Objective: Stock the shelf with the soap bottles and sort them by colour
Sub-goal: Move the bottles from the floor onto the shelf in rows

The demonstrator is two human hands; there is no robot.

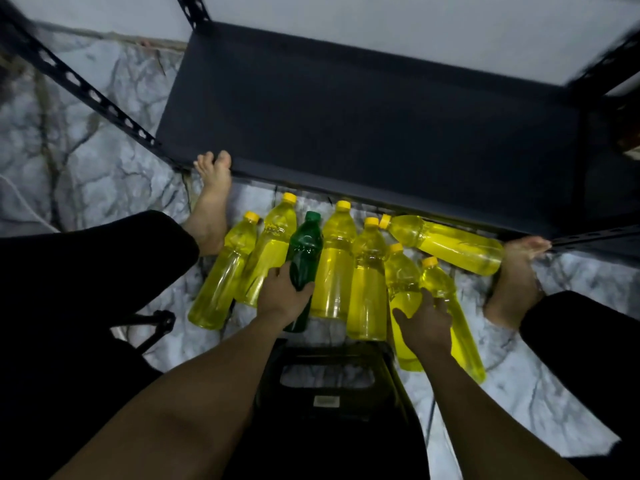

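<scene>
Several yellow soap bottles (334, 268) with yellow caps lie side by side on the marble floor in front of the dark shelf (363, 133). One yellow bottle (446, 244) lies crosswise near the shelf's front edge. A single dark green bottle (304, 251) lies among them. My left hand (282, 294) is closed around the lower body of the green bottle. My right hand (427, 323) rests on the rightmost yellow bottle (443, 289), fingers curled over it. The shelf board holds no bottles.
My two bare feet (211, 202) flank the bottles, toes touching the shelf's front edge. A black plastic stool (329, 382) sits under me. Perforated black shelf uprights (86, 91) slant at left and right. A small black tripod (156, 327) lies by my left leg.
</scene>
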